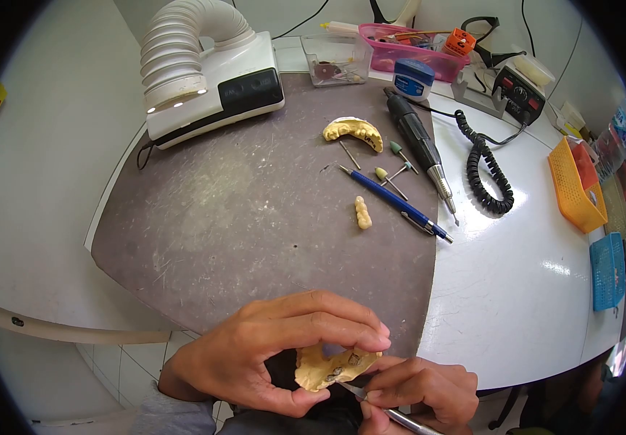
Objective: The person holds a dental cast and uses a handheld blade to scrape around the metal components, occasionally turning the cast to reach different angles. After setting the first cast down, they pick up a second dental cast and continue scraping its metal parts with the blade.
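My left hand (pixel 277 344) grips a yellow plaster dental model (pixel 320 370) between thumb and fingers, near the front edge of the grey mat. Dark metallic-looking spots show on two of the model's teeth. In my right hand (pixel 425 391) is a metal-handled knife (pixel 409 420), held like a pen; its flat blade tip meets the model beside one dark spot. Farther up the mat lie a short row of tooth-coloured crowns (pixel 362 213), a blue mechanical pencil (pixel 400 205) and a second, arch-shaped dental model (pixel 354 132).
A black handpiece (pixel 422 141) with a coiled cord (pixel 481 167) and several mounted burs (pixel 393 181) lie at right. A white suction unit (pixel 219 87) stands back left. A clear box (pixel 336 61), pink basket (pixel 414 58) and blue-lidded jar (pixel 413 78) line the back; an orange basket (pixel 574 185) sits right.
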Demonstrator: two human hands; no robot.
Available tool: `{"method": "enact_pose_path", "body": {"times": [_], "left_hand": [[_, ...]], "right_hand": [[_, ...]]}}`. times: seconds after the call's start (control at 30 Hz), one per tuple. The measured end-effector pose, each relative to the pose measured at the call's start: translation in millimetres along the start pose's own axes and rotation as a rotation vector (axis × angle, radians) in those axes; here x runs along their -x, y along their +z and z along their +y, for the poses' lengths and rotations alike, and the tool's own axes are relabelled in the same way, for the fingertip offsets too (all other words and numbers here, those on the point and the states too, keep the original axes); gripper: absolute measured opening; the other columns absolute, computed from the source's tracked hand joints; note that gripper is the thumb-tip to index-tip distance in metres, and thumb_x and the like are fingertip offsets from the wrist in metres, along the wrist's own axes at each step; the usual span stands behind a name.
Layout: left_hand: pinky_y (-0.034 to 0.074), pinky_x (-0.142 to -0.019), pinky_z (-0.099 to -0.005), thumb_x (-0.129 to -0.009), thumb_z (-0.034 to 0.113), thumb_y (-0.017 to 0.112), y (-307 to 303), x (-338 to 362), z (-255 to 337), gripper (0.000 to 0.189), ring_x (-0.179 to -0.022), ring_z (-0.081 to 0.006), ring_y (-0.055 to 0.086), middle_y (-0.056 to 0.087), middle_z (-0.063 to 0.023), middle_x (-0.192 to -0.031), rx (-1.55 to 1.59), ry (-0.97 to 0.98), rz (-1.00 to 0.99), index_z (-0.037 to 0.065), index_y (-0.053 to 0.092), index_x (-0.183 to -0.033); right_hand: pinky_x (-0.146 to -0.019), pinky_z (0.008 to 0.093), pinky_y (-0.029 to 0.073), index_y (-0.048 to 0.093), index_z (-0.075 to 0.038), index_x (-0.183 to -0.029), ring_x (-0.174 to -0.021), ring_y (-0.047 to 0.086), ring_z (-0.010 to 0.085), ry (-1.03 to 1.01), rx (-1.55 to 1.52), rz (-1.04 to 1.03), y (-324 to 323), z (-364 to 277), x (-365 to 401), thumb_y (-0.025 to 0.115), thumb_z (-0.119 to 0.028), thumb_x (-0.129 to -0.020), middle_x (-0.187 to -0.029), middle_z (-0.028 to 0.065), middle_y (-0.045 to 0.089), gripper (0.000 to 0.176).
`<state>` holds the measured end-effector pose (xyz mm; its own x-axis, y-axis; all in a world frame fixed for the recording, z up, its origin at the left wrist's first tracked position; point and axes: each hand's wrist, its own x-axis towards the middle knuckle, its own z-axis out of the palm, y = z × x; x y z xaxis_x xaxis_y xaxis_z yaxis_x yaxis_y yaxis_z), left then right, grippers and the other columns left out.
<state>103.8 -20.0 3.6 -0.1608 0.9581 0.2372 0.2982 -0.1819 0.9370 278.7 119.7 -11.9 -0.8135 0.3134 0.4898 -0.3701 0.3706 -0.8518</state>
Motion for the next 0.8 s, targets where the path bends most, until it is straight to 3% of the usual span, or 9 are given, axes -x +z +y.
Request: {"method": "enact_pose_path", "body": {"times": [0.8], "left_hand": [[0.057,-0.091,-0.0324,-0.069,-0.005,0.081,1.0,0.3,0.4,0.052,-0.11,-0.0256,0.069,0.066,-0.0167,-0.121,0.011,-0.014,0.019,0.002,0.069,-0.119]], "right_hand": [[-0.064,0.0317,0.058,0.065,0.003,-0.079,-0.067,0.072,0.0245,-0.029,-0.011,0.003,1.3,2.0,-1.1,0.08,0.0,-0.076,-0.074,0.0166,0.068,0.015]]}}
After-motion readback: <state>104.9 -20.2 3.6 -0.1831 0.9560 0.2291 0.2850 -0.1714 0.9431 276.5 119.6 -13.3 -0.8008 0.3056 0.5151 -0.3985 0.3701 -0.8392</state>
